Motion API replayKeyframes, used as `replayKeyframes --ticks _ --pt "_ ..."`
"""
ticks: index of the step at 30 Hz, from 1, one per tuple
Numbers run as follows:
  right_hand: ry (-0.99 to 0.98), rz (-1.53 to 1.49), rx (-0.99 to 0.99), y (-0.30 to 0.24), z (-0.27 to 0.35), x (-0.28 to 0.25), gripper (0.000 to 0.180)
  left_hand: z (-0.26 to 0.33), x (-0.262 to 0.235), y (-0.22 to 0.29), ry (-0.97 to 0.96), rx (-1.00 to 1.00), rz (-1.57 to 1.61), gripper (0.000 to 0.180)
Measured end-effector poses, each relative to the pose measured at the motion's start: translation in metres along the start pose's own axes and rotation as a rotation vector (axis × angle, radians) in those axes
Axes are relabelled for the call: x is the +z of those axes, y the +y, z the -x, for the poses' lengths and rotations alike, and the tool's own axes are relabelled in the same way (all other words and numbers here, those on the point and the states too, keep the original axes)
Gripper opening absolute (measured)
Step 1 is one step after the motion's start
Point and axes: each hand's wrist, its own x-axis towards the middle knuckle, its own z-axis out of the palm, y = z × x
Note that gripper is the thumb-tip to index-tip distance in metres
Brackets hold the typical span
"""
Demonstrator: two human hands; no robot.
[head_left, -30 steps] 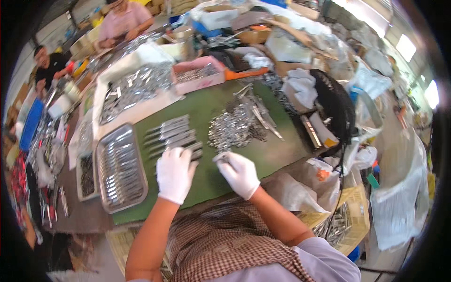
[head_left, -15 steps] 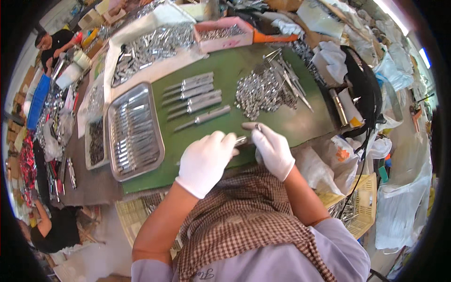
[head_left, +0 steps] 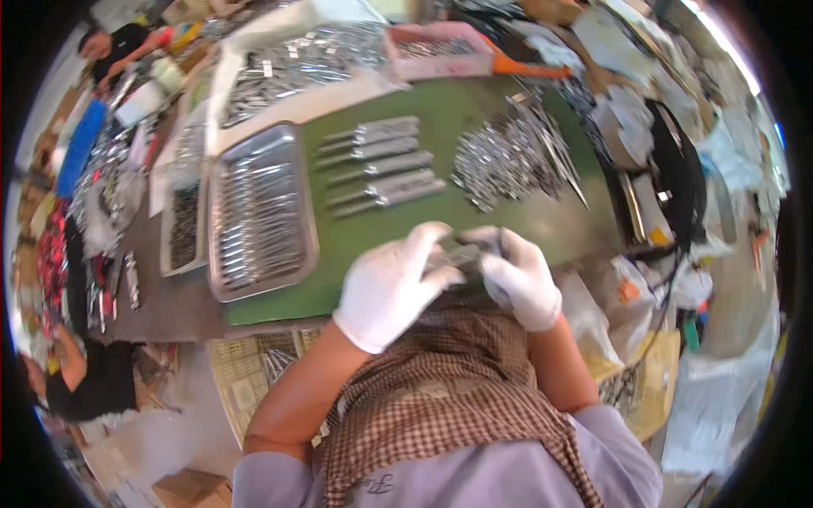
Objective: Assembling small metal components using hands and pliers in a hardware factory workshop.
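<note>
Both hands wear white gloves and meet close to the near edge of the desk, over its green mat. The left hand and the right hand are both closed around a small metal tool, fingers curled over its two ends; only a short grey stretch of it shows between the gloves, too little to tell its exact kind. Beyond the hands, towards the middle of the mat, a row of sorted metal tools lies side by side. To the right of that row sits a loose heap of metal tools. At the mat's left edge a steel tray holds more pieces laid in lines. A pink bin stands at the far edge.
</note>
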Motion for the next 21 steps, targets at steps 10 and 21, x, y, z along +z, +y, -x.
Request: replayKeyframes --ticks 10,21 --pt "0.475 0.287 -0.416 -0.035 0.039 0.009 0.038 0.026 0.021 0.003 0.169 0.022 0.605 0.051" --pt "-0.024 0.936 -0.599 -0.036 -0.001 0.003 0.026 0.033 0.010 -0.005 0.367 0.173 0.503 0.055"
